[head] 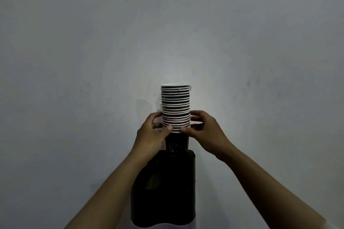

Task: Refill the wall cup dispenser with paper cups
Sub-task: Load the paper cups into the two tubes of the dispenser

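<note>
A tall stack of black paper cups (pixel 176 106) with white rims stands upright, its lowest cup sunk into the top of the black wall cup dispenser (pixel 163 188). My left hand (pixel 151 134) grips the lower rims from the left, thumb in front and fingers curled round the back. On the opposite side my right hand (pixel 203 132) holds the same rims, thumb in front. The lowest cup's black wall with small white print shows just below my thumbs.
A plain grey wall (pixel 74 42) fills the view behind and around the dispenser. The dispenser's lower end reaches the bottom edge of the frame, between my two forearms. Nothing else is mounted nearby.
</note>
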